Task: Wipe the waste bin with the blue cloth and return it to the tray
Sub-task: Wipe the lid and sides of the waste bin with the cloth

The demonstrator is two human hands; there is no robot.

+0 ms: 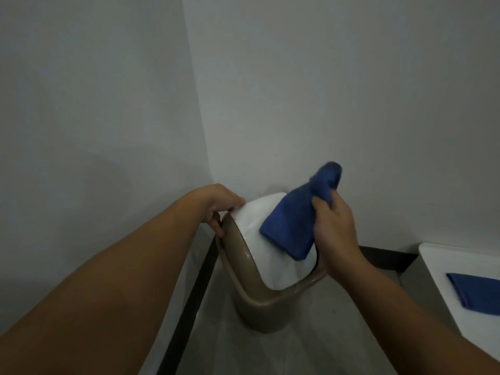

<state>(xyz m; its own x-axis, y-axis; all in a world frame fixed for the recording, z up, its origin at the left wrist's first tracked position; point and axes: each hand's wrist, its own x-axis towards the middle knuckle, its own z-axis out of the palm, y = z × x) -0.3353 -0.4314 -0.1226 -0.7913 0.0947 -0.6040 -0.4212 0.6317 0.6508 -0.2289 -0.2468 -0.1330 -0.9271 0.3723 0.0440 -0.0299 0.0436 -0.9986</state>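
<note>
A tan waste bin with a white swing lid stands in the corner of the room, tilted toward me. My left hand grips the bin's far left rim, fingers over the lid's edge. My right hand holds a blue cloth bunched at its top; the cloth hangs down and lies against the white lid. At the right edge a white tray holds a second folded blue cloth.
Two plain white walls meet in a corner right behind the bin. A dark skirting strip runs along the wall's foot on both sides. Pale floor tiles lie in front of the bin.
</note>
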